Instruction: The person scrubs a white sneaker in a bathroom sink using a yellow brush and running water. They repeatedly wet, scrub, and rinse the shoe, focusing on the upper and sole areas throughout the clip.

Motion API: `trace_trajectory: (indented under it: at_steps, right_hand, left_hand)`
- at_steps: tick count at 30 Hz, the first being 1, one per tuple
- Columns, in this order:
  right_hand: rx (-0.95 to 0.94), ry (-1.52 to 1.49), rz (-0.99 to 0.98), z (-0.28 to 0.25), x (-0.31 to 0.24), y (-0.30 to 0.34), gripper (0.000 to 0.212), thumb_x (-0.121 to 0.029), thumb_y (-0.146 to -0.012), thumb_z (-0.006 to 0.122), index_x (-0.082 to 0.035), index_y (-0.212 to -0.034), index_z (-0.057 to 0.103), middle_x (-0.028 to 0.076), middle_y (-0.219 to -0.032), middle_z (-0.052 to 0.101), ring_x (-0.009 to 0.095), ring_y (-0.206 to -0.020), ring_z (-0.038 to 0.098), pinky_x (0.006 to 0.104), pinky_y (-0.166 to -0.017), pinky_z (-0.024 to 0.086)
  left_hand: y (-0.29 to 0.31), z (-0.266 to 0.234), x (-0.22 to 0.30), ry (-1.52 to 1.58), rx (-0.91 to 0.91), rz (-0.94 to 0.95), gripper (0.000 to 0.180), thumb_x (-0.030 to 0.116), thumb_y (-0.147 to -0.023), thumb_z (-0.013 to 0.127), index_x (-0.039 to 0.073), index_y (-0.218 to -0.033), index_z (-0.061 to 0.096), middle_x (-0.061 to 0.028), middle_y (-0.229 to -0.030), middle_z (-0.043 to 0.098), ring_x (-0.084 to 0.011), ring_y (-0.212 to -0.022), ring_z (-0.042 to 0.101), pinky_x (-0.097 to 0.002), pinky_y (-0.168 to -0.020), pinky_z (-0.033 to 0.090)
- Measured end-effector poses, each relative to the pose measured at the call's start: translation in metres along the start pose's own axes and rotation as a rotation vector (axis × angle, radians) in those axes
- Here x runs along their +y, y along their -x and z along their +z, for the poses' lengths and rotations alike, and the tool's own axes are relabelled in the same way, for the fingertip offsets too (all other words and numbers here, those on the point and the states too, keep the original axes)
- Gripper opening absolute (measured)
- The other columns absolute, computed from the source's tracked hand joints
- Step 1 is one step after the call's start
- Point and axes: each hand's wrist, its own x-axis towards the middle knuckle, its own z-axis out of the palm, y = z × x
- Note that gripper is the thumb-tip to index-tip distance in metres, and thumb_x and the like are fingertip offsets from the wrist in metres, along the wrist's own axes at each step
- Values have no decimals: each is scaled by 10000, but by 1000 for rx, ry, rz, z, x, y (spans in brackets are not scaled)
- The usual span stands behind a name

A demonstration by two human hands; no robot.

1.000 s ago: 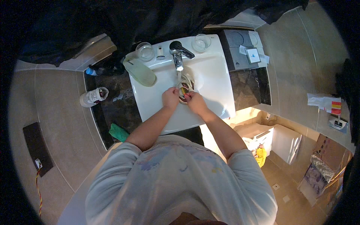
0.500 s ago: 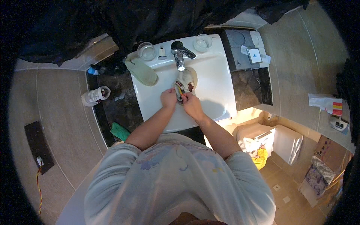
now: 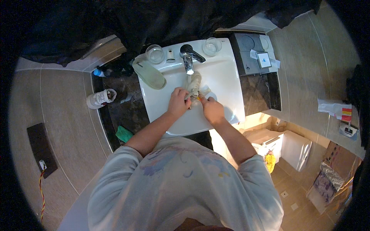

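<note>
A small off-white shoe [image 3: 195, 80] lies in the white sink [image 3: 229, 86], its far end under the chrome tap [image 3: 188, 63]. My left hand [image 3: 178, 103] is closed on the near part of the shoe, with its fingers curled over the side. From the right, my right hand [image 3: 212, 109] pinches a small brush [image 3: 199, 98] against the shoe. Only a bit of the brush's yellow shows; my fingers hide the rest. A matching pale shoe [image 3: 99, 99] stands on the dark ledge to the left.
A pale green oblong object [image 3: 151, 75] lies on the sink's left rim. Clear round bowls [image 3: 155, 54] flank the tap. A dark bottle [image 3: 115, 70] and green cloth [image 3: 123, 134] are at left; a grey box [image 3: 246, 52] sits at right.
The shoe has been turned, so its brown-red marks no longer show. My left hand has shifted over it, and my right hand has moved right with the brush.
</note>
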Motion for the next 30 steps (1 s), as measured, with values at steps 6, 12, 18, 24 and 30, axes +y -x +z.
trace_trajectory:
  at_steps: [6, 12, 18, 24, 30]
  right_hand:
    - [28, -157, 15, 73, -12, 13, 344, -184, -959, 464, -92, -1278, 549, 242, -979, 636, 389, -829, 672, 507, -683, 550]
    - [-78, -259, -150, 16, -18, 3, 304, -153, -911, 537, -94, -1195, 629, 224, -889, 640, 419, -839, 648, 506, -754, 525]
    - [-185, -99, -128, -31, -7, -5, 199, -198, -890, 568, -117, -997, 715, 205, -941, 691, 390, -894, 675, 493, -765, 542]
    - [-247, -56, -221, -29, 8, -12, 231, -185, -850, 577, -94, -1008, 717, 178, -943, 704, 371, -859, 692, 485, -738, 554]
    - [-224, 72, -110, -28, -10, 4, 240, -177, -867, 550, -32, -945, 725, 180, -951, 709, 356, -814, 709, 478, -694, 565]
  left_hand:
    - [3, 26, -5, 179, 69, -128, 692, 267, -817, 733, 95, -1410, 422, -264, -1175, 611, -431, -1115, 585, -458, -976, 470]
    - [22, 18, 0, 447, 30, -616, 768, 265, -883, 675, 8, -1477, 260, -320, -1250, 569, -439, -1143, 587, -465, -981, 463]
    - [32, 15, 30, 365, 163, -288, 753, 60, -815, 662, 40, -1479, 308, -277, -1447, 341, -465, -1363, 324, -537, -1132, 265]
    - [-49, -33, 19, -373, -398, 256, 314, 81, -758, 661, 122, -1068, 689, -144, -1222, 603, -351, -1161, 566, -471, -988, 451]
    - [-72, -32, 30, -497, -605, 152, 207, 297, -860, 643, 114, -954, 671, -116, -958, 702, -321, -920, 680, -483, -779, 538]
